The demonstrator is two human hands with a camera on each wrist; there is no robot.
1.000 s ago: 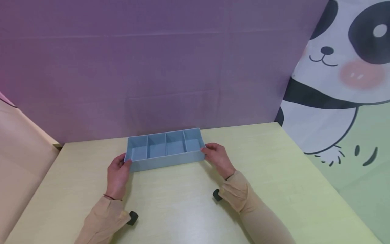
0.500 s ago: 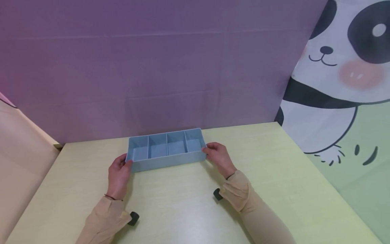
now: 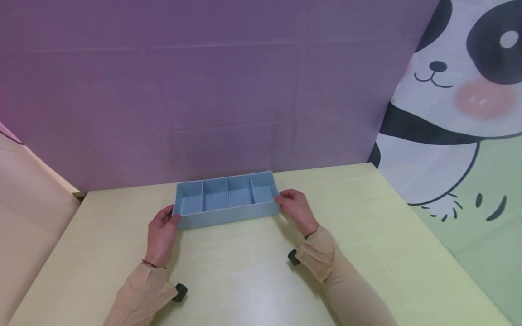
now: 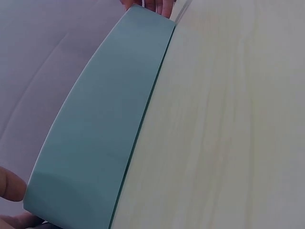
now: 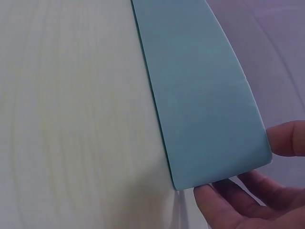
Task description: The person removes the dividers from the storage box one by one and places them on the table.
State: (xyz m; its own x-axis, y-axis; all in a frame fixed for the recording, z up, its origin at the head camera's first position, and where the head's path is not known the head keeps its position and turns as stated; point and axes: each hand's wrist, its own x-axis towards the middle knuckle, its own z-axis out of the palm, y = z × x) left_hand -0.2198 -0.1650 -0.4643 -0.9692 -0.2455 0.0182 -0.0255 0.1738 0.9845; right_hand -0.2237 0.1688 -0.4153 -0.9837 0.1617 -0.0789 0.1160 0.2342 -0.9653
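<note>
A long blue tray (image 3: 228, 217) with several compartments in a row lies near the back of the table, its compartments bare. My left hand (image 3: 161, 235) grips its left end, thumb on the near corner of the rim and fingers along the side. At the opposite end my right hand (image 3: 298, 209) pinches the near right corner the same way. In the left wrist view the tray's front wall (image 4: 95, 124) runs away from a thumb at its rim. The right wrist view has the right thumb (image 5: 288, 138) at the rim and fingers against the end wall.
The pale wooden table (image 3: 236, 271) ends at a purple cloth backdrop (image 3: 228, 90) just behind the tray. A panda-printed cloth (image 3: 448, 113) hangs along the right side. Black wrist devices (image 3: 180, 293) stick out from both sleeves.
The tray has slid slightly to the right along the back of the table, with both hands moving along with it and keeping their hold.
</note>
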